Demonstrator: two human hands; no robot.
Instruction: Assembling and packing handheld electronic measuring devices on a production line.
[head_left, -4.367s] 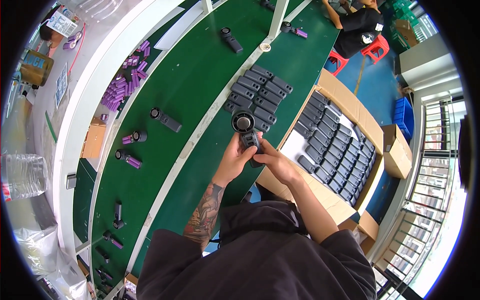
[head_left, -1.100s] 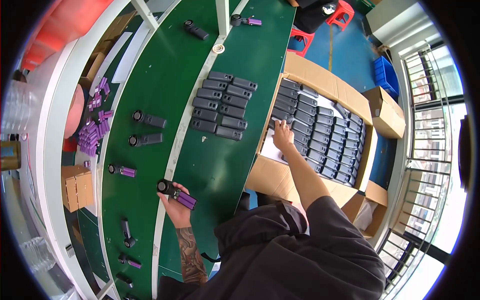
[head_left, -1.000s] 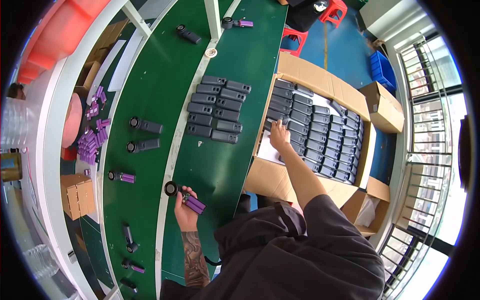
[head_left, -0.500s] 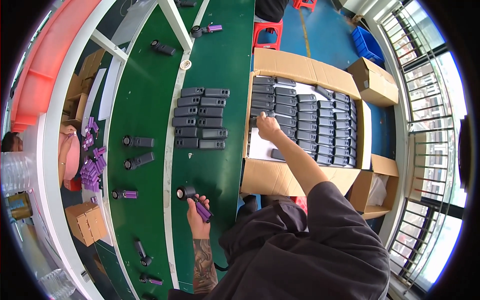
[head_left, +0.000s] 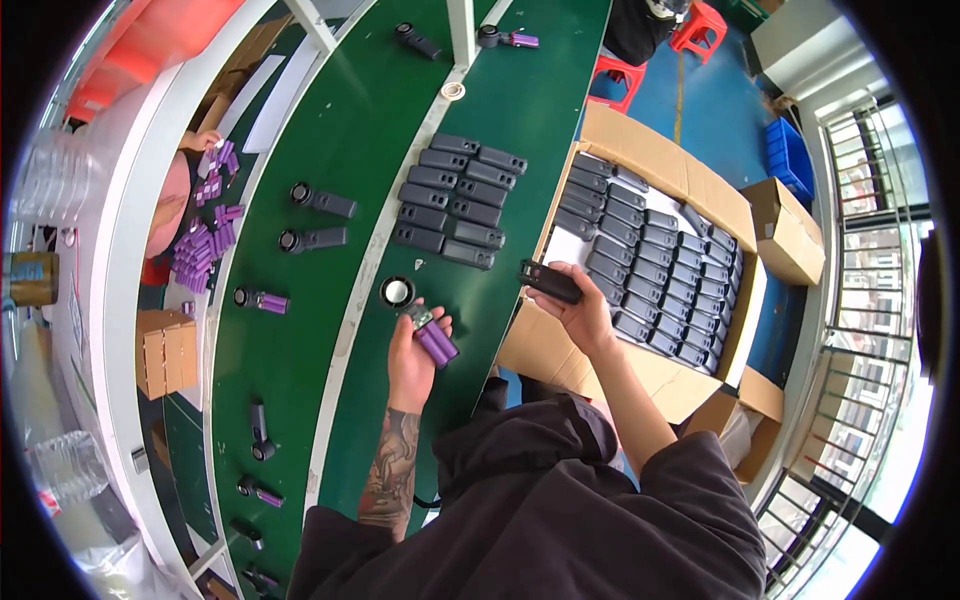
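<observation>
My left hand [head_left: 408, 350] is closed round a round-headed device [head_left: 397, 292] with a green circuit board and purple battery cells [head_left: 437, 344] exposed below its black head. It holds this above the green bench [head_left: 385, 400], head pointing away from me. To its right, my right hand [head_left: 583, 308] grips a black plastic casing [head_left: 550, 281] by its near end, over the edge of an open carton. The casing and the device are apart. Inside the carton [head_left: 668, 140], several rows of similar black casings [head_left: 655, 250] lie on white sheet material. Two columns of casings [head_left: 450, 213] rest on the bench beyond my left hand.
More round-headed devices [head_left: 325, 238], some with bare purple cells, lie along the bench's left part. A white post [head_left: 461, 35] rises from the bench near a small ring [head_left: 453, 91]. Across the bench a co-worker's hand [head_left: 205, 140] is beside piled purple cells [head_left: 200, 250]. Red stools [head_left: 698, 30] stand behind.
My right hand has lifted a casing out of the carton and brought it left, toward the bench. My left hand has raised and turned the device. The whole view has shifted and tilted.
</observation>
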